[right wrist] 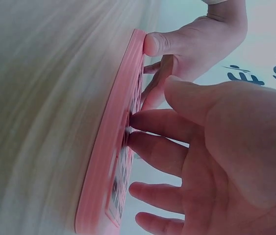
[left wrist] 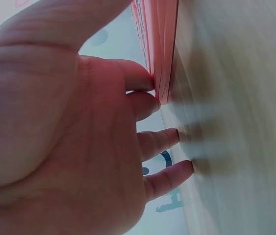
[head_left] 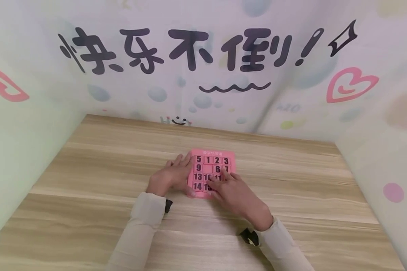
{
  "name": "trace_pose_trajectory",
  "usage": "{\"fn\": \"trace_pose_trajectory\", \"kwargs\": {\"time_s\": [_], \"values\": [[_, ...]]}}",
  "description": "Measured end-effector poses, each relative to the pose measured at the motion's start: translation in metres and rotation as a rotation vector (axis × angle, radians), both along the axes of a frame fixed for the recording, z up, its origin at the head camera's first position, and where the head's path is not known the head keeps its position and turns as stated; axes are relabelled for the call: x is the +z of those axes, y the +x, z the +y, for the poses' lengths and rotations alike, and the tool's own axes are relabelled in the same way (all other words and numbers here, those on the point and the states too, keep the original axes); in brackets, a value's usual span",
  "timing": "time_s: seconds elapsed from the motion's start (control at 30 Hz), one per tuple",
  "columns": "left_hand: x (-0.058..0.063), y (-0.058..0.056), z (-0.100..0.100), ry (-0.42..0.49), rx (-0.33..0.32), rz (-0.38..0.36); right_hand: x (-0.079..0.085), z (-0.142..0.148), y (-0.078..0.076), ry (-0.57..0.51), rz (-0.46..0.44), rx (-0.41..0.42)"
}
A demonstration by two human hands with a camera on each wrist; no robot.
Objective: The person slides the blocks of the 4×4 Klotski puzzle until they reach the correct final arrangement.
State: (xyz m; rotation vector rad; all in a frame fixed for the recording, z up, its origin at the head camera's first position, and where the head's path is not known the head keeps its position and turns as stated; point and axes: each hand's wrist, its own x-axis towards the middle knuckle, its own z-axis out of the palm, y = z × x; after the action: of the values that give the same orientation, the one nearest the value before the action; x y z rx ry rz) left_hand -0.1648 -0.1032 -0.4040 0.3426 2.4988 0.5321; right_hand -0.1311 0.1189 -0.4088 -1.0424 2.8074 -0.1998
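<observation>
A pink number sliding puzzle [head_left: 213, 153] lies flat on the wooden table. Its top row reads 5, 1, 2, 3, and the row below shows 9, a vacant slot, 6 and 7. My left hand [head_left: 176, 175] holds the puzzle's left side, thumb at the near corner, fingers along the far part. In the left wrist view, two fingertips touch the pink side wall [left wrist: 164, 49] while the other two reach the table. Over the lower right tiles, my right hand [head_left: 237, 194] touches the surface with extended fingertips [right wrist: 137, 120]. Some tiles there are hidden beneath it.
The wood-grain table [head_left: 105, 158] extends around the puzzle. A white printed backdrop [head_left: 176, 98] with large dark characters rises behind it, and pale walls stand left and right. Dark straps [head_left: 249, 237] show at both sleeve cuffs.
</observation>
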Motion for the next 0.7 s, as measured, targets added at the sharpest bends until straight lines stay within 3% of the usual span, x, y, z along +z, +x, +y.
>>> {"fn": "trace_pose_trajectory", "kwargs": {"time_s": [0.5, 0.7], "values": [[0.002, -0.002, -0.004, -0.013, -0.012, -0.006, -0.001, 0.002, -0.003, 0.006, -0.017, 0.001], [0.001, 0.0, -0.002, 0.002, 0.0, -0.014, -0.002, 0.009, -0.007, 0.045, -0.012, -0.064]]}}
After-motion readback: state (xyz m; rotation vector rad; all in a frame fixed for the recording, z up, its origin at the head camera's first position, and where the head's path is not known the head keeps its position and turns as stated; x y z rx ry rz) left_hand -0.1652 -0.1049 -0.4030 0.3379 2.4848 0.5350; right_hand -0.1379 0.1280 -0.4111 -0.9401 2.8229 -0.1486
